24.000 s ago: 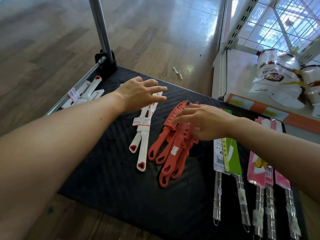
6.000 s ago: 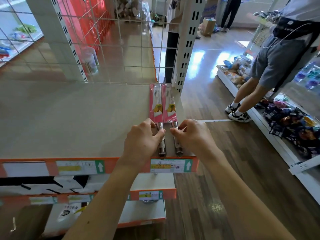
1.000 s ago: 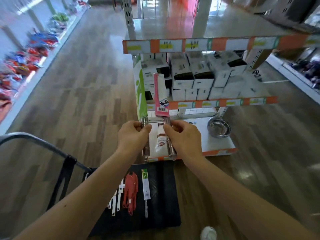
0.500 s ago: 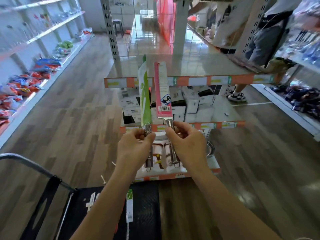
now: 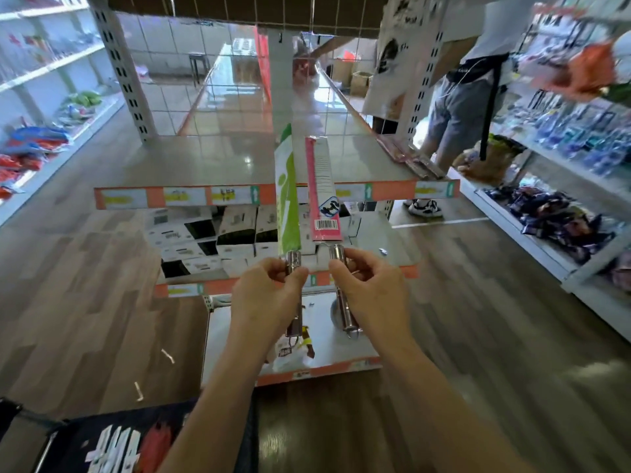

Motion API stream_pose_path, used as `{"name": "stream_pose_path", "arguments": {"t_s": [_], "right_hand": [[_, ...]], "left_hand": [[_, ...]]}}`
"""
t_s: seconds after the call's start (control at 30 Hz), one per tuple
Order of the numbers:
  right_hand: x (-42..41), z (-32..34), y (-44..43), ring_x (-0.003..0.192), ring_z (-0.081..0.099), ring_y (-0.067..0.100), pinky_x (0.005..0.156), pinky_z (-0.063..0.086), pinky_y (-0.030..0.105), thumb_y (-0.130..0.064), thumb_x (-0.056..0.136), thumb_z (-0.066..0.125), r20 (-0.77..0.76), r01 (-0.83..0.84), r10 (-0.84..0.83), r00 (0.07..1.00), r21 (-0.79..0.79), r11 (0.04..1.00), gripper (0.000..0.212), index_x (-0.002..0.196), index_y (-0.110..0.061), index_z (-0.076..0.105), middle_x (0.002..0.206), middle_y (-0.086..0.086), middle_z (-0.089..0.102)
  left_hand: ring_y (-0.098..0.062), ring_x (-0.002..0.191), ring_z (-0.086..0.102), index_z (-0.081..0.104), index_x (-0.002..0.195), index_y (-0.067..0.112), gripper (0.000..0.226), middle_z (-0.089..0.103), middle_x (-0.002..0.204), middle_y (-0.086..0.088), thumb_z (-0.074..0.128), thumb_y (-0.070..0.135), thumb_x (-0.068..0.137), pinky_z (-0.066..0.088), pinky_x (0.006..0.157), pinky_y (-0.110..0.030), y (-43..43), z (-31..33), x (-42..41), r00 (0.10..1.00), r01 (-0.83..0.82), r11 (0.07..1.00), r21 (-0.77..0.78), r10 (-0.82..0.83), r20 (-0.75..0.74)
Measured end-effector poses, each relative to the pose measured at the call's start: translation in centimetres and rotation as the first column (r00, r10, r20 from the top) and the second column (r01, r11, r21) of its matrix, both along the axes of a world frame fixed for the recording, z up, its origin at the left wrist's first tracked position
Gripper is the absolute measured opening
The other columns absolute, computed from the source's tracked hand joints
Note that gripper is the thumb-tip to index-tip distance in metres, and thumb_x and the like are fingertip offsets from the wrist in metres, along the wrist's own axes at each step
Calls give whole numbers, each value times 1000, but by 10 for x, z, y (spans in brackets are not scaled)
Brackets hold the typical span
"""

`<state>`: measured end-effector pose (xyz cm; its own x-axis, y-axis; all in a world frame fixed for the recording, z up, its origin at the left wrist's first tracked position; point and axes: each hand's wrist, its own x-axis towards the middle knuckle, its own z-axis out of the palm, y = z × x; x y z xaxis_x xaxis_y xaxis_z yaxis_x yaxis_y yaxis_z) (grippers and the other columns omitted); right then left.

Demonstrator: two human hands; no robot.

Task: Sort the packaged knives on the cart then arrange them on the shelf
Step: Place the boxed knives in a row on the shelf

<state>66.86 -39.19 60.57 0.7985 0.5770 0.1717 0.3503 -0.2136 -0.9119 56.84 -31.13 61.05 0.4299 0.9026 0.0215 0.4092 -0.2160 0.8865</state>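
1. green-sleeved knife (image 5: 288, 199) upright, its steel handle gripped by left hand (image 5: 269, 295) fingers.
2. pink-sleeved knife (image 5: 322, 196) upright, handle gripped by right hand (image 5: 372, 291).
3. both before the shelf (image 5: 205, 162) front edge; cart (image 5: 85, 438) below.

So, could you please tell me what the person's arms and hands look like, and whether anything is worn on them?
Both are bare. The left hand and right hand have no gloves, and no rings show on the fingers. The left forearm and right forearm carry no sleeve, watch or bracelet down to the frame's lower edge.
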Motion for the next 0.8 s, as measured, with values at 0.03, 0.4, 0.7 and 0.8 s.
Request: {"name": "stream_pose_path", "arguments": {"t_s": [0.03,0.4,0.7,0.8], "right_hand": [[10,-1,1,62,57,2,63,50,10,-27,83,67,-2,12,-12,1000,0,1000,28,109,-16,68,69,-11,61],[163,-4,64,64,58,3,72,53,26,-24,82,67,24,90,-89,996,-62,994,22,102,-16,70,68,-12,62],[266,1,123,80,63,11,82,54,27,-30,82,67,56,147,-142,988,-110,983,33,110,-12,69,84,-3,67],[294,-1,137,75,61,7,73,50,16,-31,83,66,75,135,-125,989,-149,979,33,110,-13,69,90,1,70]], "left_hand": [[-9,66,53,55,87,20,14,54,68,11,62,32,87,44,63,-24,2,1,9,1000,5,1000,23,-5,-14],[-12,74,52,64,97,17,21,49,66,17,61,35,86,36,70,-21,78,-2,166,994,79,994,78,-73,-77],[-20,77,64,66,97,12,26,66,78,2,60,35,86,53,76,-33,141,6,261,987,112,992,53,-105,-121],[-23,88,65,66,103,11,32,70,92,-6,57,37,88,52,84,-33,153,3,286,974,91,992,83,-71,-215]]}}
